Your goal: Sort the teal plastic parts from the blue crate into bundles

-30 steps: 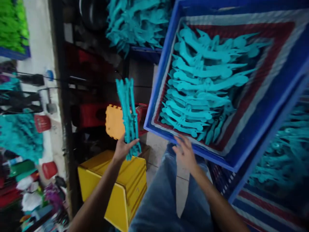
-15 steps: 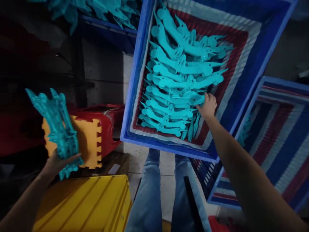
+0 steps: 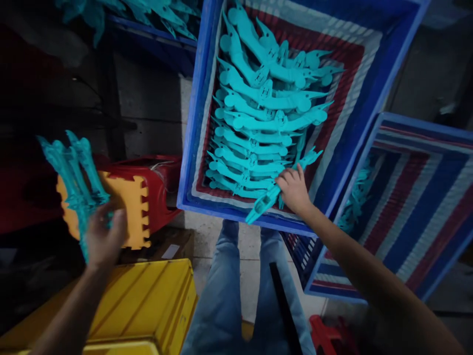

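Observation:
My left hand (image 3: 103, 236) is closed round a bundle of turquoise plastic pieces (image 3: 72, 170), held upright at the left above a yellow crate (image 3: 148, 296). My right hand (image 3: 293, 190) reaches into a blue crate (image 3: 192, 123) lined with a red, white and blue striped sheet. Its fingers grip one long turquoise piece (image 3: 275, 192) that sticks out over the crate's near rim. Many more turquoise pieces (image 3: 258, 98) lie stacked in rows in that crate.
A second blue crate (image 3: 406, 207) with a striped lining and a few turquoise pieces stands at the right. An orange foam tile (image 3: 133, 212) leans on a red stool (image 3: 162, 187) at the left. My jeans-clad legs (image 3: 236, 296) are below. More turquoise pieces fill a crate (image 3: 158, 19) at top left.
My right hand went from the crate's near rim into the pile, then drew back toward the rim holding one turquoise piece. My left hand moved its bundle to the left.

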The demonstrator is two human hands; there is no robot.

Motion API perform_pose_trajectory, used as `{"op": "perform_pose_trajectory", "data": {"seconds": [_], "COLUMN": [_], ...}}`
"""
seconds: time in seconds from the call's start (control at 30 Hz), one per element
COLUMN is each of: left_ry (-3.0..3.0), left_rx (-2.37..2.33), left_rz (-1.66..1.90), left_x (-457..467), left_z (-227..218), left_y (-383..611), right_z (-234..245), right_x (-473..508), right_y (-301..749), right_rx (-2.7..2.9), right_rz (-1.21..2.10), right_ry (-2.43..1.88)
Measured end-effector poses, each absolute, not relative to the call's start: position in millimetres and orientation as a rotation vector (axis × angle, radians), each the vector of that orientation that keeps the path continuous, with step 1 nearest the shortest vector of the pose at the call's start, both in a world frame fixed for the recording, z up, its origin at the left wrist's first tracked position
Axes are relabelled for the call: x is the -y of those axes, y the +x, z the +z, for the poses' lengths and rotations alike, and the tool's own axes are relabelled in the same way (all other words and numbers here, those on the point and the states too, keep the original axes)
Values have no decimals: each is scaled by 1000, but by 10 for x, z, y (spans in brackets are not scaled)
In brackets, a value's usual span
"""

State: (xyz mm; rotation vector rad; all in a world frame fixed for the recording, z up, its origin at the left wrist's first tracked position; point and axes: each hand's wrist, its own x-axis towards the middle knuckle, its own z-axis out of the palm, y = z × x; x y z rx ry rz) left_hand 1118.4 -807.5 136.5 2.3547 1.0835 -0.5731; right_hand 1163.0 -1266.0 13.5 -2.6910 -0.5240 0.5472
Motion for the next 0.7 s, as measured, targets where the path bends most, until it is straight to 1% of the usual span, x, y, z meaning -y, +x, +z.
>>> {"op": "perform_pose_trajectory", "data": {"seconds": [0.03, 0.1, 0.17, 0.27, 0.33, 0.37, 0.43, 0.5, 0.57, 0.7], "left_ry": [2181, 1693, 1285, 1097, 1146, 1178, 1202, 1151, 1062, 1003], "left_rx": [-961, -690, -567, -545, -635, -672, -699, -707, -753, -857], "left_rz": [-654, -928, -1091, -1079, -947, -875, -785, -782, -820, -851], "left_x": [8508, 9397, 10150, 10806, 10980, 11026, 11093, 11156, 11216, 11312], "left_z": [1370, 1356, 1331, 1339, 1372, 1390, 1417, 1430, 1430, 1394], "left_y": [11252, 11325, 11298, 11144, 11053, 11026, 11007, 11009, 11004, 10944], "right_z": [294, 553, 742, 947, 1062, 1113, 1190, 1219, 1207, 1185], "right_x": [12598, 12487, 12428, 12464, 12527, 12554, 12593, 12626, 12678, 12835], "right_y": [11562, 11482, 11448, 11365, 11228, 11135, 10927, 10734, 10596, 10512], "right_rx": [604, 692, 685, 312, -8, -94, -148, -222, -437, -818], "right_rz": [546, 552, 548, 430, 390, 424, 541, 609, 553, 356], "right_ry": [-2649, -2551, -2457, -2342, -2114, -1965, -1734, -1631, -1514, -1034]}}
